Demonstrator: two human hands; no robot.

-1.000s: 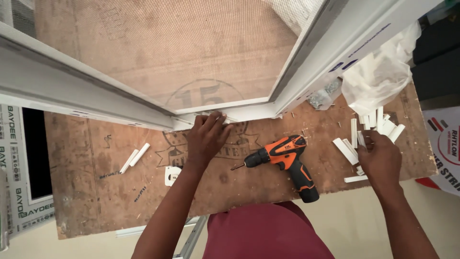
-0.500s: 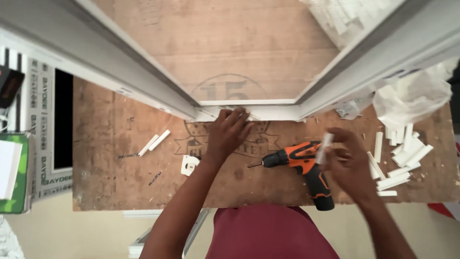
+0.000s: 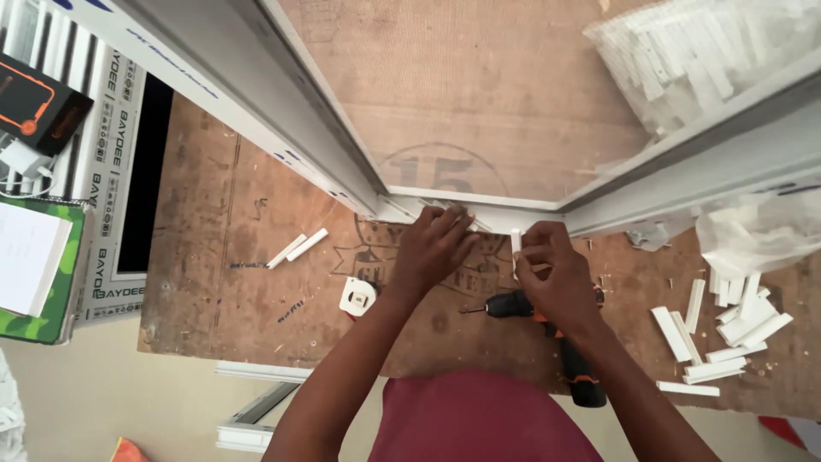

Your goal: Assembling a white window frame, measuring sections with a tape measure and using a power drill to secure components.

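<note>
My left hand (image 3: 434, 245) rests with its fingers on the near corner of a white window frame (image 3: 308, 145) that lies on a brown plywood table (image 3: 222, 257). My right hand (image 3: 547, 269) pinches a small white plastic strip (image 3: 515, 242) upright, right beside the frame's corner. Beneath my right wrist lies an orange and black cordless drill (image 3: 564, 351), partly hidden by the arm.
Loose white strips (image 3: 718, 334) lie scattered at the right, under a plastic bag (image 3: 757, 231). A clear bag of more strips (image 3: 693, 60) sits at the top right. Two strips (image 3: 295, 248) and a white tape measure (image 3: 357, 297) lie left. A green-backed pad (image 3: 34, 274) lies far left.
My right hand has come in from the strip pile at the right, carrying a white strip to the frame corner. My left hand stays on the corner. The view has shifted.
</note>
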